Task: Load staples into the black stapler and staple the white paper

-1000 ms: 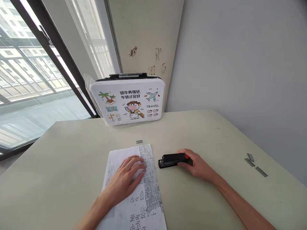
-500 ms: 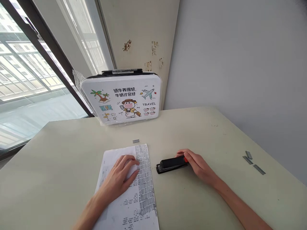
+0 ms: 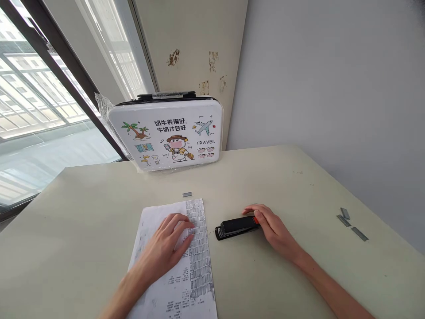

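Note:
My left hand (image 3: 168,241) lies on a sheaf of printed paper (image 3: 177,288), thumb and fingers apart and curved down onto it. A band of dense dark marks runs along the paper's right edge. To the right of the paper, a black stapler (image 3: 236,225) with a red rear end lies on the table, its front pointing toward the paper. My right hand (image 3: 270,228) is closed around the stapler's rear, thumb on top by the red part. The undersides of the right fingers are partly hidden.
A strip of staples (image 3: 187,194) lies just beyond the paper's top edge. Several more staple strips (image 3: 344,220) lie at the right of the table (image 3: 265,177). At the back stands a white cartoon suitcase (image 3: 166,133), by a window (image 3: 49,110) and a grey wall (image 3: 332,88).
The view has shifted slightly. My left fingertips and thumb look a little more spread over the paper. My right hand stays at the stapler's rear, which rests in the same place.

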Tool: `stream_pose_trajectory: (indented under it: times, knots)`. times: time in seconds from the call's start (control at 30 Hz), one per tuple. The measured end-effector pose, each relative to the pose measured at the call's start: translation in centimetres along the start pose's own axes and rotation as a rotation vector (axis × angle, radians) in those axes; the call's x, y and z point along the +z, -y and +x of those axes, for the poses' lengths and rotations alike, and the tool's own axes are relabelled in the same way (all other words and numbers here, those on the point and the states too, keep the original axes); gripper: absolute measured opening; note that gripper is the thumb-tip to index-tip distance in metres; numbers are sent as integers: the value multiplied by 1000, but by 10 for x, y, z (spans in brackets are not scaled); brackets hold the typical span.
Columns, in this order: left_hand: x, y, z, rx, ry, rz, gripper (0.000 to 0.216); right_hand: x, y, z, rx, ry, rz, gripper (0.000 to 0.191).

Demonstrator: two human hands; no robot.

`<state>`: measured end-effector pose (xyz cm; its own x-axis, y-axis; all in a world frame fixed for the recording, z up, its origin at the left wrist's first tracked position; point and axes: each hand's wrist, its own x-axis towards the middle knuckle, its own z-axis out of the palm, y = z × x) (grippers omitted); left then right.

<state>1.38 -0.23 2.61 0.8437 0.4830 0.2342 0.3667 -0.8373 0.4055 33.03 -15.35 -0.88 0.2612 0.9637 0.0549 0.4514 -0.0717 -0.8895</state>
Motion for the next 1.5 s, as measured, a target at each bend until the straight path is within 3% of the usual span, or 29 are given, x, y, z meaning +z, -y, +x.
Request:
stream_pose_trajectory:
  times: [0.17, 0.37, 0.63, 0.77, 0.97, 1.07, 1.17, 1.3, 1.5]
  knots:
    - [17, -30, 24, 58, -32, -71, 18, -2, 3, 0, -91, 153, -95, 39]
    - [43, -42, 50, 122, -49, -34, 15, -6, 3, 1, -36, 140, -131, 27]
    - [28, -35, 40, 148, 5, -12, 16, -36, -2, 6, 57, 258, 29, 26]
    - [21, -20, 40, 160, 15, -9, 24, -44, -1, 6, 78, 294, 31, 23]
    - [12, 36, 64, -51, -216, 168, 33, -46, -2, 7, 90, 316, 20, 26]
    - [10, 62, 74, -161, -208, 227, 31, -46, -1, 8, 103, 336, 26, 27]
    - [11, 73, 78, -187, -173, 199, 33, -46, 0, 9, 108, 344, 32, 26]
    - [12, 60, 77, -195, -153, 130, 33, -46, 2, 9, 110, 347, 34, 25]
    - [12, -1, 63, -225, -144, -203, 28, -46, 1, 8, 111, 348, 5, 24]
